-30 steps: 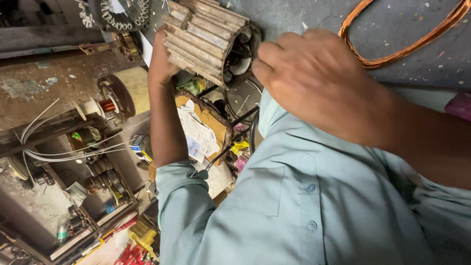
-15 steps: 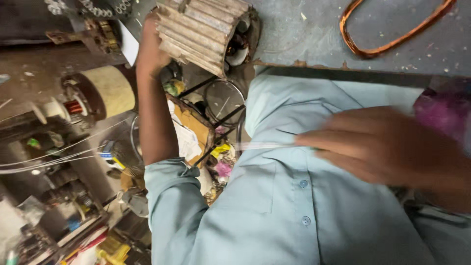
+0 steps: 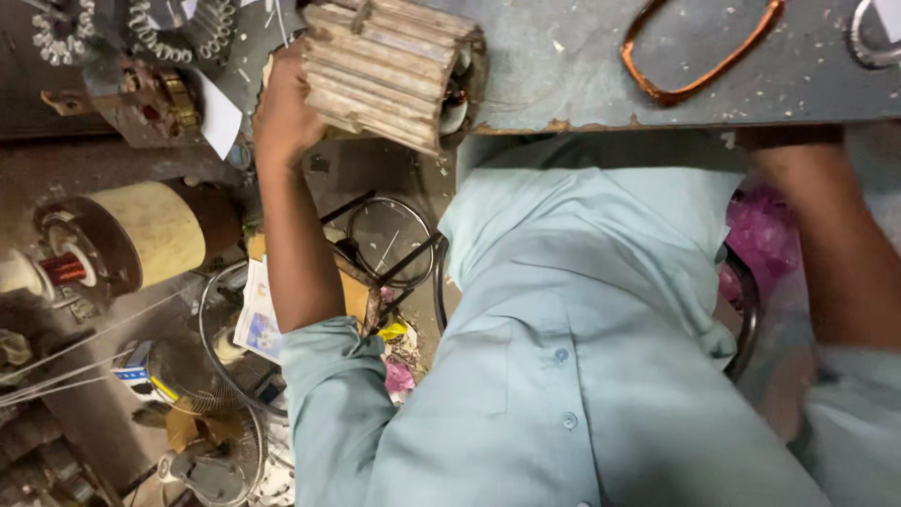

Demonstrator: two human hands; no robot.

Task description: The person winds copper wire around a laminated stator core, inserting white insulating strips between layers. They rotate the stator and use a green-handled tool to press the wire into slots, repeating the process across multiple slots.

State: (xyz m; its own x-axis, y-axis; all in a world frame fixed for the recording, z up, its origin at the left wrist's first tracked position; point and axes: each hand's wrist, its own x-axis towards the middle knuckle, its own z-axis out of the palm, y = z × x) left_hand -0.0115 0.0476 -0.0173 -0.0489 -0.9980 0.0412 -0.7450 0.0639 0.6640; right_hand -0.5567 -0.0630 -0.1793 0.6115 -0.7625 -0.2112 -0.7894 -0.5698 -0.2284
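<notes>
My left hand (image 3: 282, 113) grips the side of a grimy, ribbed motor stator core (image 3: 385, 70) that rests at the front edge of the grey worktable (image 3: 563, 89). Dark windings show at the core's right end. My right forearm (image 3: 831, 244) reaches up under the table's edge at the right, and the hand itself is hidden below the tabletop. A loop of copper wire (image 3: 699, 61) lies on the table to the right of the core. My light blue shirt fills the lower middle of the view.
A winding machine with a cream drum (image 3: 150, 235) and a small copper spool (image 3: 66, 269) stands at the left. Wire fan guards (image 3: 389, 239), papers and scraps lie on the floor. A pink plastic bag (image 3: 760, 235) sits beside my right arm. A metal ring (image 3: 868, 42) lies far right.
My right hand left the stator core, swept down across my shirt and went under the table edge at the right. My left hand stayed on the core.
</notes>
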